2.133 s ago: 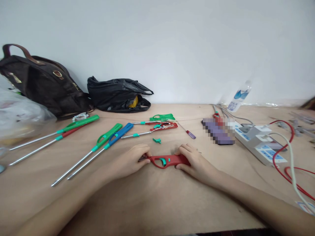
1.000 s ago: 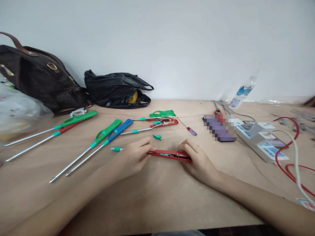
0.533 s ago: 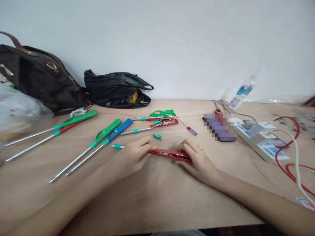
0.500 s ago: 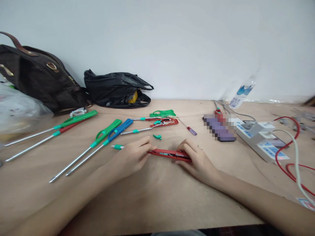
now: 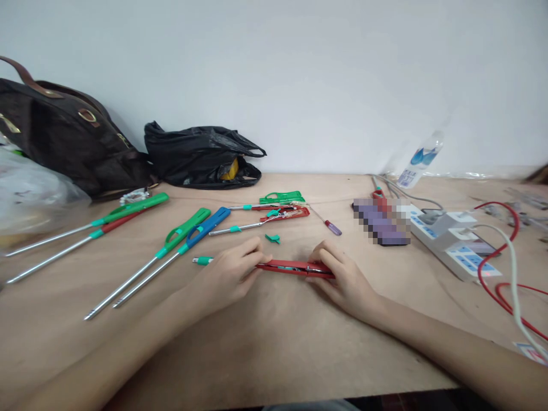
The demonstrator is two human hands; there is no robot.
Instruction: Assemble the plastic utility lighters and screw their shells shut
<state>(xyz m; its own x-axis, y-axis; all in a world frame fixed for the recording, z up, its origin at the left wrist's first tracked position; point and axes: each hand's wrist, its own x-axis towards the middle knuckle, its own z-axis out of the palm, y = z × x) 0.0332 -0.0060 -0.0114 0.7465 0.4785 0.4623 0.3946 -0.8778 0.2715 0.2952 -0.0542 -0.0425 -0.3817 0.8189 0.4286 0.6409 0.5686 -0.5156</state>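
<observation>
Between my two hands lies a red gas lighter (image 5: 285, 266), its casing parted along the side so that some inner parts show. My left hand (image 5: 233, 268) is closed round its left part, where a teal collar pokes out beyond the fingers. At the other end, my right hand (image 5: 338, 271) pinches the casing between thumb and fingers. Just behind the hands sits a small teal trigger piece (image 5: 273, 238). Farther back are an opened red lighter (image 5: 285, 215) with its insides exposed, a green casing (image 5: 282, 197) and a small screwdriver (image 5: 333, 228) with a purple handle.
To the left lie a blue lighter (image 5: 208, 228), a green lighter (image 5: 188, 225) and two more long lighters. A black plastic bag (image 5: 201, 154) and a dark backpack (image 5: 64, 137) stand by the wall. Rightward are a phone (image 5: 381, 225), a power strip (image 5: 454, 245) with cables, and a bottle (image 5: 422, 160).
Both hands keep their grip on the red lighter, nearly still. The whole view has shifted very slightly; nothing on the table has visibly been moved.
</observation>
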